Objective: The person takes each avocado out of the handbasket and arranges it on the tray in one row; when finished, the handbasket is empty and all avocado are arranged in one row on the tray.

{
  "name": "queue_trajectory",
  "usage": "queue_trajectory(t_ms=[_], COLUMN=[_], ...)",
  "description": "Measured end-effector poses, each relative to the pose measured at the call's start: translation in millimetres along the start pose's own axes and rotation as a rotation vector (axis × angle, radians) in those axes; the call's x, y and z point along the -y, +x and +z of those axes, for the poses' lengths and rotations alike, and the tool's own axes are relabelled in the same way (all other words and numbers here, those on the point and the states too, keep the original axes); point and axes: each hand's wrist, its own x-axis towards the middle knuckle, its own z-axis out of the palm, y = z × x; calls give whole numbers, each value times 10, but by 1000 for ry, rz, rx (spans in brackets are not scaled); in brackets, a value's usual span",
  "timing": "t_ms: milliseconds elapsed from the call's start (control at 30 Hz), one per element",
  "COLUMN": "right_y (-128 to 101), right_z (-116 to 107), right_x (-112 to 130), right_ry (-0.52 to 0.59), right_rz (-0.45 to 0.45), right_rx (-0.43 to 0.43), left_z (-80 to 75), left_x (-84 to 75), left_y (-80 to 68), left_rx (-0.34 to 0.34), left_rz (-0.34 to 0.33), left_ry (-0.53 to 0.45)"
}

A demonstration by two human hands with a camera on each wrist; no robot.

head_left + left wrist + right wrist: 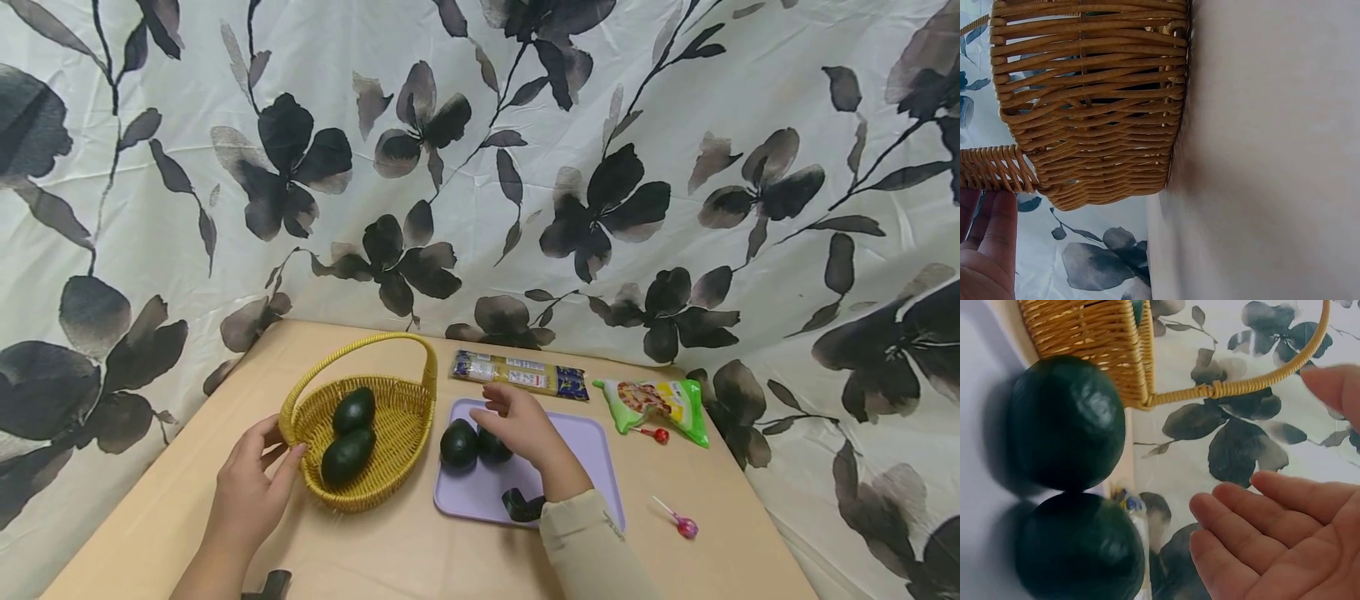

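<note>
Left hand (251, 492): grip pinching yellow wicker basket (367, 500) at base of arched handle (431, 367). Right hand (525, 425): grip released, fingers extended, held above two tray avocados (458, 445). Oval woven basket contains two more avocados (348, 457), touching. Lilac tray (581, 442) flat, corners rounded. Avocado skins dark green, smooth, glossy. Tabletop (360, 554) peach-coloured.

The bare left hand (249, 487) pinches, at eight o'clock. The bare right hand (525, 429), past its cream cloth sleeve (592, 542), is at five, fingers loose.
</note>
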Motion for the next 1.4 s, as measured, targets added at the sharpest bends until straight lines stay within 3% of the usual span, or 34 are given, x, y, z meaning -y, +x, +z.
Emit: queue_trajectory(t_ms=[667, 1000, 1400], right_y=[127, 227, 329], right_z=[198, 388, 612], right_x=[275, 412, 542], right_ry=[2, 14, -47], right_rz=[-85, -88, -85], right_rx=[141, 197, 231], left_z=[-13, -21, -13], left_x=[13, 18, 30], left_y=[0, 11, 8], left_rx=[0, -4, -2], left_rz=[3, -1, 2], left_ry=[-20, -25, -20])
